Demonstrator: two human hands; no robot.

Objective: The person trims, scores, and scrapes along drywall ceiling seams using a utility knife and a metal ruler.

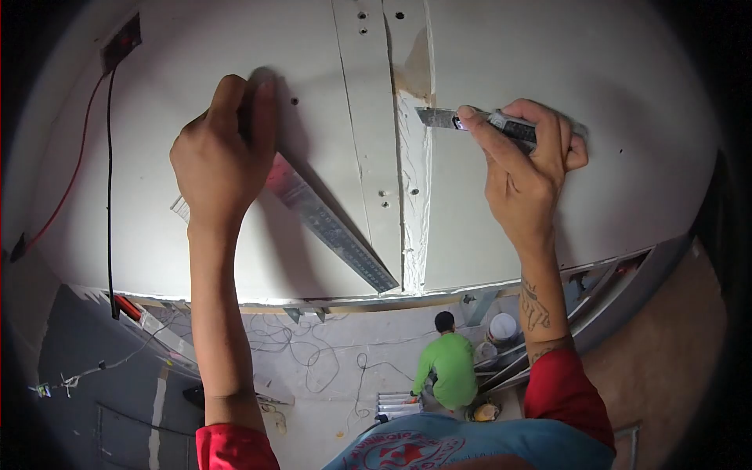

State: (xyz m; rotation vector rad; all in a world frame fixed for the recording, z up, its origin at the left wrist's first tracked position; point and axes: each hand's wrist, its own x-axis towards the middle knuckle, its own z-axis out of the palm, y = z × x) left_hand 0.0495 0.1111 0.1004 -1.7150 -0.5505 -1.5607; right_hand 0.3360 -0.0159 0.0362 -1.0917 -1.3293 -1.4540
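My left hand (223,157) is closed around a steel carpenter's square (333,227) against the white board (501,211). One marked arm of the square slants down to the right, its tip close to the board's lower edge. A short bit of the other arm shows left of my wrist, and the corner is hidden by the hand. My right hand (533,157) grips a snap-off utility knife (509,125). Its blade points left over the peeled white strip of the seam (415,157), beside a brown bare patch (415,59); whether it touches cannot be made out.
Several screw holes dot the board. A red cable (82,149) and a black cable (110,188) hang from a box opening (121,43) at left. Far below, a person in a green top (452,368) crouches near buckets (503,327), with loose wires (313,368) across the floor.
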